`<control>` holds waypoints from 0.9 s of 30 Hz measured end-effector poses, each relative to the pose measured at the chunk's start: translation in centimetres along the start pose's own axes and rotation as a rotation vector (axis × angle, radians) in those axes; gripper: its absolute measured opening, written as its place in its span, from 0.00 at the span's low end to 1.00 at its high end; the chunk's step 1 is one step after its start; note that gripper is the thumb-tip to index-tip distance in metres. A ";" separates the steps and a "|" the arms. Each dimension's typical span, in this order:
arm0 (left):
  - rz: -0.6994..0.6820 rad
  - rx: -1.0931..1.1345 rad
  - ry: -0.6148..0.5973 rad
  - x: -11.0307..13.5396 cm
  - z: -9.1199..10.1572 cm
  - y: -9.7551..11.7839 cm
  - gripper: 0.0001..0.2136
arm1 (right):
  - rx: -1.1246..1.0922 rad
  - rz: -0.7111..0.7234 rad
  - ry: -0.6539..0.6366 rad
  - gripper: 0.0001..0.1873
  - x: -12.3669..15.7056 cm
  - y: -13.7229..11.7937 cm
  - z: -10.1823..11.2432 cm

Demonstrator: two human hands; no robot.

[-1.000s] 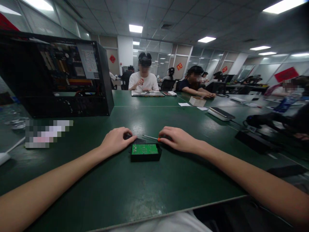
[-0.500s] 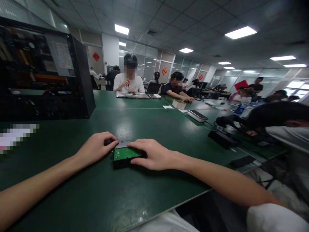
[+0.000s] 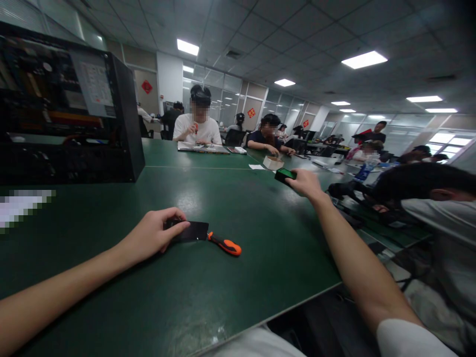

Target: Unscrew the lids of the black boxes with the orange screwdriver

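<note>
My left hand (image 3: pixel 158 230) is closed on a thin dark flat plate (image 3: pixel 198 231), thumb and fingers pinching its left end just above the table. A screwdriver (image 3: pixel 226 244) with an orange and black handle lies on the table at the plate's right edge; most of its shaft is hidden by the plate. Farther off to the right, my outstretched right hand (image 3: pixel 307 182) grips a black box with a green circuit board (image 3: pixel 285 173) showing in its open top. The fingers cover the box's right end.
An open black computer case (image 3: pixel 128 119) stands at the left on the green table (image 3: pixel 148 307). A small pale box (image 3: pixel 272 162) and white paper (image 3: pixel 256 167) lie beyond my right hand. Several people sit around the table, one close at the right (image 3: pixel 427 198).
My right hand has carried the circuit-board box away from my left hand, forward and to the right. The dark plate stays in my left hand, and the screwdriver has come into view.
</note>
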State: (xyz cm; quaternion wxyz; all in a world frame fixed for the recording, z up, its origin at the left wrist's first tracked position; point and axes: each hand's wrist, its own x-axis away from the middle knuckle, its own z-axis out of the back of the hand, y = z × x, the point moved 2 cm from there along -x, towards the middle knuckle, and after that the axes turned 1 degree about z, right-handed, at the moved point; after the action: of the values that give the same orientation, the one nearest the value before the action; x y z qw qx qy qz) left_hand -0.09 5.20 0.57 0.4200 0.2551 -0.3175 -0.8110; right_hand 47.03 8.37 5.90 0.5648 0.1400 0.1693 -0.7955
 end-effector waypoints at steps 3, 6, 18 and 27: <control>0.013 0.038 -0.005 0.1 -0.1 0.2 0.19 | 0.079 -0.158 -0.101 0.17 -0.5 5.0 -0.7; 0.037 0.051 -0.005 0.2 -0.2 0.4 0.20 | 0.121 -0.250 -0.224 0.16 -0.6 8.3 -1.6; 0.092 0.220 -0.060 0.1 -0.7 -0.3 0.21 | 0.115 -0.297 -0.421 0.18 -1.2 10.1 -3.2; 0.049 0.377 -0.161 0.6 -1.5 0.8 0.20 | -0.071 0.180 -0.029 0.22 -0.4 -2.1 -2.6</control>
State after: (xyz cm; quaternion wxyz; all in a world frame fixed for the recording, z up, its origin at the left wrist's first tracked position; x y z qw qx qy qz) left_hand 1.04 3.93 0.08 0.3578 0.2557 -0.5025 -0.7444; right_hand 45.28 10.44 3.99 0.6409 0.1232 0.1758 -0.7370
